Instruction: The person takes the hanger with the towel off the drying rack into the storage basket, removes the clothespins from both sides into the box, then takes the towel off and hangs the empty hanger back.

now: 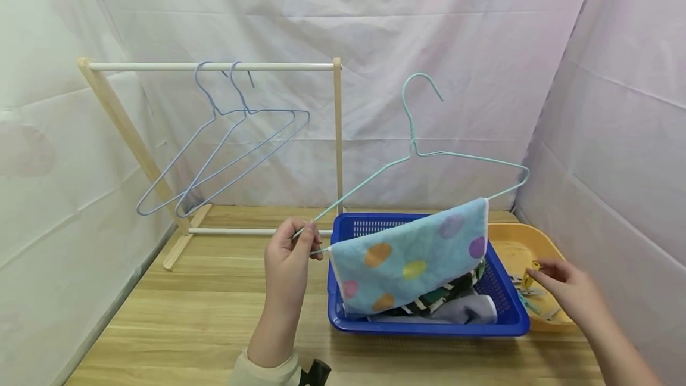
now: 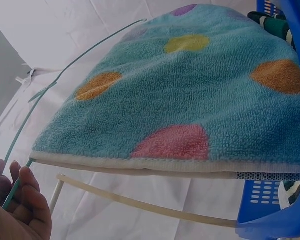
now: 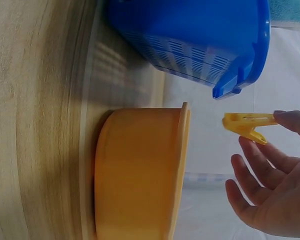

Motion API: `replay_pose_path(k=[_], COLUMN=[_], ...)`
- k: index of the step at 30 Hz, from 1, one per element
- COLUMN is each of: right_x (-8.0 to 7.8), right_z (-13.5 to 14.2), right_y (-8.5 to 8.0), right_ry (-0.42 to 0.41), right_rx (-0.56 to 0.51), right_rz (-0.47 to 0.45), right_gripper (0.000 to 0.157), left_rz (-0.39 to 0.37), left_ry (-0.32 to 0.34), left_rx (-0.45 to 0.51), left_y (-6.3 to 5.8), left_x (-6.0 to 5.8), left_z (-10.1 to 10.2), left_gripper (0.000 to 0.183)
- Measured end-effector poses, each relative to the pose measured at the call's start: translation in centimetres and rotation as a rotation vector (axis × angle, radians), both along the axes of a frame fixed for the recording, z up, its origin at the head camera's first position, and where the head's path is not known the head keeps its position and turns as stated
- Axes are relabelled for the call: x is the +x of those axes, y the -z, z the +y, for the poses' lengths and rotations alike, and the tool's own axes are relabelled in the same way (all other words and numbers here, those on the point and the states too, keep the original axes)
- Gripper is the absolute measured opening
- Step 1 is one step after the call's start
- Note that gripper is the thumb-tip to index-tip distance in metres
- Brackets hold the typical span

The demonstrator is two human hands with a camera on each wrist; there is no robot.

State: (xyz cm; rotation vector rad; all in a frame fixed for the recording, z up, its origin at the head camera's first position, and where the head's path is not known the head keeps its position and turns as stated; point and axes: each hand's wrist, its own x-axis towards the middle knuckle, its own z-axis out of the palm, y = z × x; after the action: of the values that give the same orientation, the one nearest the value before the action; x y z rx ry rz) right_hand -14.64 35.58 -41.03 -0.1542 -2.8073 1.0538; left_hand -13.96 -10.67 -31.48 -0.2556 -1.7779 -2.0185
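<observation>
A mint-green wire hanger [image 1: 370, 179] is gripped at its left corner by my left hand [image 1: 289, 255]. Folded over its lower bar hangs a light blue towel [image 1: 396, 261] with coloured dots, slanting up to the right above the blue basket [image 1: 429, 330]. Close up in the left wrist view, the towel [image 2: 155, 110] has a white edge near my fingers. Between thumb and fingers, my right hand [image 1: 573, 290] pinches a yellow clothespin [image 3: 247, 124] over the yellow basin [image 1: 522, 240]. More clothespins [image 1: 530, 296] lie in that basin.
Two blue hangers [image 1: 200, 136] hang from the white rail [image 1: 161, 67] of a wooden rack [image 1: 120, 118] at the left. Inside the blue basket lie a grey cloth [image 1: 466, 310] and a dark patterned cloth [image 1: 445, 293]. All stand on a wooden table [image 1: 187, 308].
</observation>
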Motion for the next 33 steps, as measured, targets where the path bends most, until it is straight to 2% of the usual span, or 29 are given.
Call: replay_pose_path(k=[7,15,23,33], right_x=[-0.6,-0.9,-0.8,-0.5], right_z=[0.8,1.4,2.0,1.6], right_y=[0.4,1.2,1.4,1.0], right_ry=[-0.036,-0.066,-0.047,-0.03], right_rx=[0.039,0.058,0.074,0.074], right_rz=[-0.093,-0.127,-0.178,-0.13], right_gripper=[0.052,0.047,0.05,0.054], left_rz=[-0.005,0.009,0.008,0.011], left_ry=[-0.003,-0.005,-0.011,-0.034], left_rx=[-0.007,-0.005,-0.013,-0.025], left_y=[-0.1,-0.2,-0.2,-0.4], left_x=[0.1,0.2,0.2,0.1], left_z=[-0.1,-0.1,-0.3,-0.5], left_gripper=[0.023,0.025,0.023,0.023])
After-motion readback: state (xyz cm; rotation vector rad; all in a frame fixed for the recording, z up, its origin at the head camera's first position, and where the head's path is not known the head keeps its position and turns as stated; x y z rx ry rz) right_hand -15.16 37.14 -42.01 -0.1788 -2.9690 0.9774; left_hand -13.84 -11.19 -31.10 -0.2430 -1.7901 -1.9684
